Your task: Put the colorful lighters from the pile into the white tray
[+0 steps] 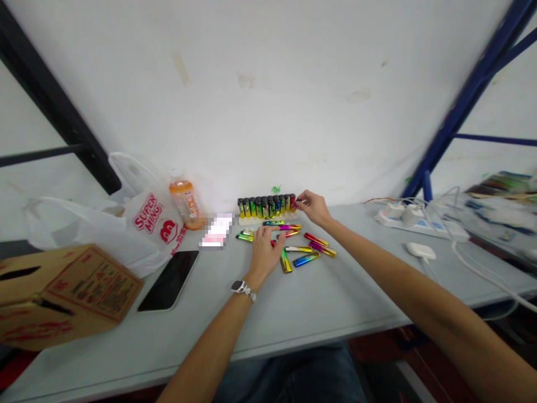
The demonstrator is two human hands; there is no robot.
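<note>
Shiny, multicoloured lighters with dark tops stand upright in rows in a white tray (268, 220) against the wall. At its right end, my right hand (312, 206) is closed in a pinch on a reddish lighter (293, 202), mostly hidden by my fingers. My left hand (266, 249) reaches over loose lighters in front of the tray, fingers stretched and apart. A bit of red shows between its thumb and fingers; contact is unclear. Several lighters lie to its right, among them a blue one (306, 259), a gold-green one (286, 262) and a red one (316, 239).
On the left are a cardboard box (92, 285), a white plastic bag (104, 229), an orange-capped bottle (184, 204) and a black phone (170, 280). A power strip (423, 223), a white charger (420, 250) and cables lie right. The desk's front edge (319, 336) runs near my lap.
</note>
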